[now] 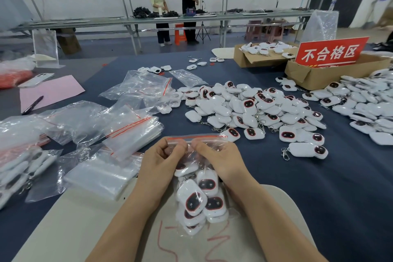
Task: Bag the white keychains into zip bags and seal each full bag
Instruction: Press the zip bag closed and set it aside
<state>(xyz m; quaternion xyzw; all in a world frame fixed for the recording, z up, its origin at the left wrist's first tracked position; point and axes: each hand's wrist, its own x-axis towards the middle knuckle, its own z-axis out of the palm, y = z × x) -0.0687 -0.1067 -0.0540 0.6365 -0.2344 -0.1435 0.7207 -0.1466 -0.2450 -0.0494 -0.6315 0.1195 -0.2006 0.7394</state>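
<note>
1. Head view: shows the sealing step in hand, judging by a bag (198,144) packed with keychains (192,200) and lying on the white mat (85,219) at the near edge of the desk (329,198).
2. Pinches the bag's mouth with left grip (161,155) and right grip (214,157), both closed on the plastic just below the red zip (197,138), thumbs nearly touching near its middle.
3. Cannot tell whether any of the zip is pressed shut yet.
4. Calls next, most likely, for pressing the two tracks together and sliding the pinch outward to both corners, keeping film and key rings out of the track.
5. Calls after that, probably, for setting the bag with the filled bags (19,168) at far left and taking a fresh one from the empty bags (102,174) just left of the grips.
6. Leaves much to do, judging by the pile (255,110) of loose keychains beyond and to the right, and a second heap (365,100) at far right.
7. Takes in, around these: a pen (33,105) at the edge of pink paper (51,91), a phone (36,80) behind it, two boxes (314,78) at right back, the nearer bearing a red sign (331,53), and two people (157,0) standing far back.
8. Finds nothing between the grips and the zip; sees only the bulging load as a risk, likely to strain the seal or pop it open.
</note>
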